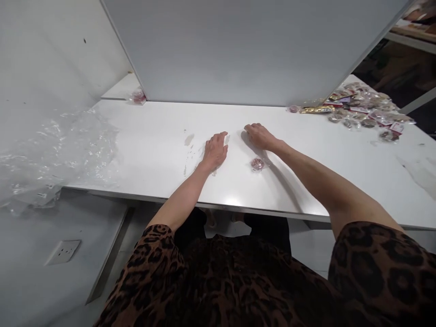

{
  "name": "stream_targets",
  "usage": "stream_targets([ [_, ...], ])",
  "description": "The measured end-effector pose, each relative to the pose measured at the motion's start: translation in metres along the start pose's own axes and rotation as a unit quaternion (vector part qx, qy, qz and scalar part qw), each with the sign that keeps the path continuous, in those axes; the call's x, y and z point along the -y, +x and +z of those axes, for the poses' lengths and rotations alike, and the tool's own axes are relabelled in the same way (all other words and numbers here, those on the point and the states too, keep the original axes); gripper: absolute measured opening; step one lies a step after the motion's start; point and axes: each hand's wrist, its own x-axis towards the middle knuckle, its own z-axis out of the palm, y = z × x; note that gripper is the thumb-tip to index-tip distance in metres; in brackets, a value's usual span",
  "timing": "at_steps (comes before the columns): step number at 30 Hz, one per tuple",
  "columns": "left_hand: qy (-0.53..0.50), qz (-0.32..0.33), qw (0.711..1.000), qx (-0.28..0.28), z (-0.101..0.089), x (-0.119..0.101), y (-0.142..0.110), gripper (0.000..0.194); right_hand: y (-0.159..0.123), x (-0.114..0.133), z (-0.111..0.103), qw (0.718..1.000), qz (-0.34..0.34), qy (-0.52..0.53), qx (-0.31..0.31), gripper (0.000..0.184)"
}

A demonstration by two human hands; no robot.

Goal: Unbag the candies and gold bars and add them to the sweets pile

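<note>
packet (pixel 257 164) between hands, pile (pixel 364 111) far right

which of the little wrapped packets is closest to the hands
The lone reddish packet on the white table, just below the right hand; the others sit at the far edges.

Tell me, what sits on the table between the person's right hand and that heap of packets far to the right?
In the head view, only bare white table lies between the right hand and the heap of packets. The small round packet lies nearer, beside the wrist.
</note>
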Motion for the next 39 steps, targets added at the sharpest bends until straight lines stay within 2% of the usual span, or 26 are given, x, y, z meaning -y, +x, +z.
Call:
stream_targets([
  [3, -0.007, 0.003, 1.000, 0.002, 0.000, 0.000, 0.000, 0.054, -0.033, -0.006, -0.013, 0.996, 0.027, 0.077, -0.048, 0.044],
  [6, -0.004, 0.003, 1.000, 0.003, -0.001, 0.000, 0.000, 0.053, -0.084, 0.007, -0.020, 0.993, -0.045, 0.080, -0.069, 0.045],
  [7, 0.000, 0.003, 1.000, 0.003, -0.001, 0.000, 0.000, 0.053, -0.101, 0.014, -0.018, 0.993, -0.089, 0.068, -0.032, 0.047],
  [9, 0.008, 0.005, 1.000, -0.001, -0.001, 0.000, 0.000, 0.053, -0.130, 0.029, -0.010, 0.991, -0.129, 0.042, 0.020, 0.067],
  [11, 0.012, 0.010, 1.000, -0.008, -0.001, 0.001, 0.001, 0.053, -0.147, 0.040, 0.001, 0.991, -0.126, 0.041, 0.031, 0.065],
  [15, 0.012, 0.009, 1.000, -0.014, 0.000, 0.004, 0.001, 0.054, -0.147, 0.039, 0.012, 0.995, -0.076, 0.058, 0.001, 0.047],
  [18, 0.009, 0.002, 1.000, -0.014, 0.000, 0.006, 0.001, 0.054, -0.138, 0.026, 0.010, 0.993, -0.043, 0.105, -0.023, 0.038],
  [21, 0.002, -0.001, 1.000, -0.025, -0.001, 0.007, 0.001, 0.053, -0.135, 0.010, 0.003, 0.980, 0.011, 0.185, -0.077, 0.021],
  [23, -0.005, 0.001, 1.000, -0.028, -0.002, 0.007, 0.001, 0.053, -0.140, 0.001, -0.004, 0.954, 0.072, 0.260, -0.134, 0.014],
  [24, -0.007, 0.003, 1.000, -0.026, -0.003, 0.007, 0.000, 0.053, -0.145, -0.004, -0.007, 0.930, 0.107, 0.309, -0.165, 0.016],
  [28, -0.004, 0.005, 1.000, -0.018, -0.005, 0.005, -0.001, 0.053, -0.184, -0.020, -0.022, 0.816, 0.207, 0.479, -0.249, 0.039],
  [31, 0.004, 0.004, 1.000, -0.014, -0.006, 0.005, -0.003, 0.053, -0.224, -0.045, -0.029, 0.761, 0.270, 0.525, -0.270, 0.047],
  [34, 0.005, 0.003, 1.000, -0.011, -0.005, 0.006, -0.003, 0.052, -0.247, -0.090, -0.034, 0.674, 0.381, 0.554, -0.305, 0.033],
  [35, 0.003, 0.002, 1.000, -0.009, -0.004, 0.007, -0.003, 0.052, -0.246, -0.110, -0.037, 0.662, 0.406, 0.544, -0.318, 0.027],
  [36, 0.000, 0.002, 1.000, -0.008, -0.004, 0.008, -0.003, 0.052, -0.240, -0.130, -0.041, 0.665, 0.424, 0.522, -0.326, 0.023],
  [39, -0.008, 0.002, 1.000, -0.013, -0.002, 0.011, -0.003, 0.052, -0.193, -0.195, -0.068, 0.724, 0.427, 0.434, -0.325, 0.030],
])
